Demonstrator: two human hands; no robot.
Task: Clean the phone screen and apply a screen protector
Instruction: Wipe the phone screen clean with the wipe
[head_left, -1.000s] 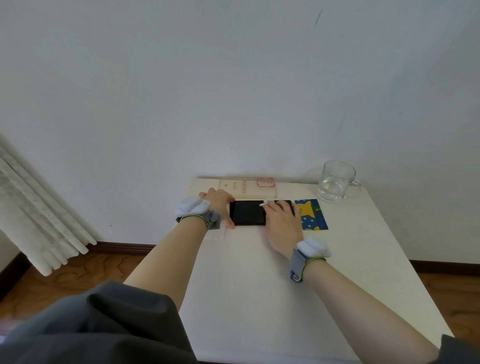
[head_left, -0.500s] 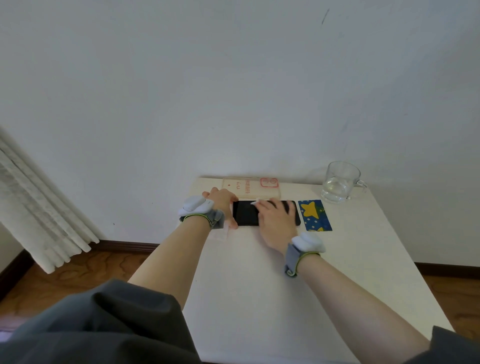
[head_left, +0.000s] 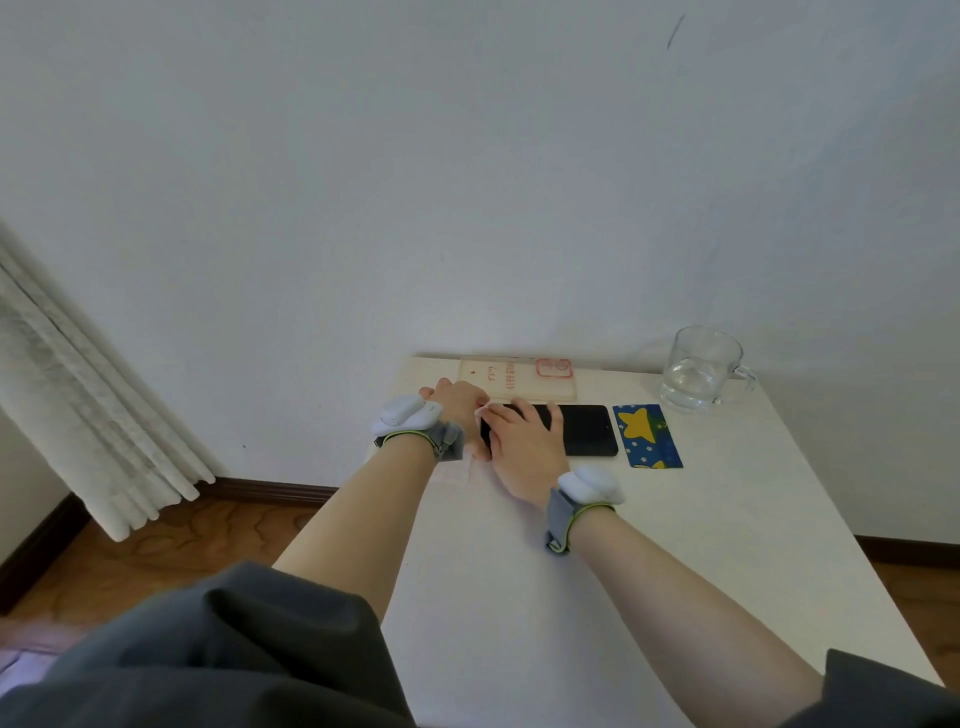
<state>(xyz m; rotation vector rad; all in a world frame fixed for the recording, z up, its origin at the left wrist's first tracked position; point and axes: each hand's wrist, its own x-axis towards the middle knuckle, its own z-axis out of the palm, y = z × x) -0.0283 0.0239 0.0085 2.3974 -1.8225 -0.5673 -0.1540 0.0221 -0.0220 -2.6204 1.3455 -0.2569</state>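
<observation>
Phone was lying flat, dark screen up, toward the far side of the white table, a bit right of the frame's centre. Right hand was spread flat over the left half of the phone, fingers loose and stretched out, pressing down and gripping nothing; there was a small whitish bit at the fingertips, maybe a wipe, too tiny to call. Left hand sat at the phone's left end, touching the right hand, fingers curled around the edge, though the right hand blocked the view so I couldn't tell how firmly it gripped. Both wrists had grey straps with white pods on top. Just behind the phone, against the wall, was a pale flat package with red print on it. Just beside the phone's right end lay a blue cloth with a yellow star, flat on the table. In the table's upper right corner stood a clear glass mug, handle pointing right, well apart from the hands. White curtain hung at the left of the frame over a wood floor.
</observation>
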